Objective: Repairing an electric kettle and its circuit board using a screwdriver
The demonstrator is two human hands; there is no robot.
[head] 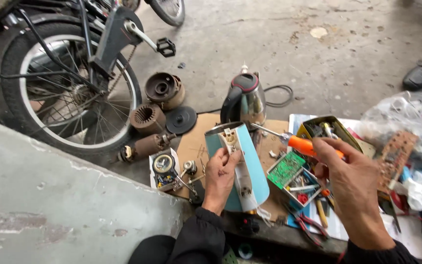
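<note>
Kettle shell (242, 166), pale blue, light and rigid, lies above the cardboard (196, 142), gripped at its white handle strip by the left hand (219, 177). Right hand (350, 178) clasps an orange-handled screwdriver (294, 142), tip at the rim.

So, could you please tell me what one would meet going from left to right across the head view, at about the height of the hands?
Bicycle wheel → small boxed part → left hand on the light blue kettle body → green circuit board → right hand holding the orange-handled screwdriver → brown circuit board.
</note>
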